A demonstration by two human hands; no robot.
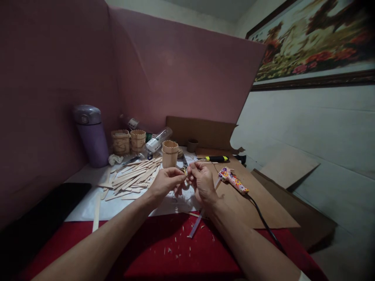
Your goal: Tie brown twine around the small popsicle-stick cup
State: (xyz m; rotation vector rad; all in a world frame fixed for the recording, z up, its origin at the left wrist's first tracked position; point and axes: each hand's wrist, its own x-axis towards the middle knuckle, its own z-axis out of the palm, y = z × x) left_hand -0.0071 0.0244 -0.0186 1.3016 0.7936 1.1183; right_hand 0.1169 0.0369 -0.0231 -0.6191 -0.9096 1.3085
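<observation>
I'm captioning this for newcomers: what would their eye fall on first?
Probably the left hand and right hand, fingers close together near the centre, with anything between them too small to identify. Next, the flower-patterned glue gun on the cardboard at right, and the loose heap of wooden sticks at left. Farther left, the purple flask stands tall.

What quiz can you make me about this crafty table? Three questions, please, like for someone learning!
1. True or false: the flowery glue gun lies on brown cardboard.
2. Fill the gap: the heap of loose wooden sticks lies on a ____ sheet.
3. Which stands just beyond the left hand? A) a wooden cup B) a purple flask C) a framed painting

Key: 1. True. 2. White. 3. A.
</observation>
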